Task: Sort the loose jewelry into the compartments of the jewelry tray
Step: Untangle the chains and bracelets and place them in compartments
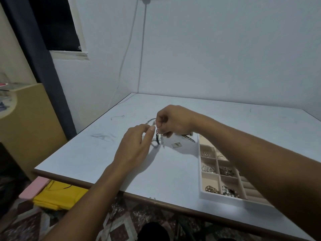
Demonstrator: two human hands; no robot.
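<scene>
Both my hands meet over the middle of the white table (107, 159). My right hand (173, 121) pinches a silver chain (162, 139) that hangs down with a dark curved pendant (157, 140). My left hand (137, 145) holds the same chain between thumb and forefinger, just left of the right hand. More chain loops behind the fingers. The white jewelry tray (224, 198) lies at the right under my right forearm; several of its compartments hold silver pieces.
A small square metal piece (176, 145) and a dark patterned hair clip (189, 138) lie on the table near the tray's far corner. A cable hangs down the wall behind. Yellow and pink cloth lie below the table's left edge.
</scene>
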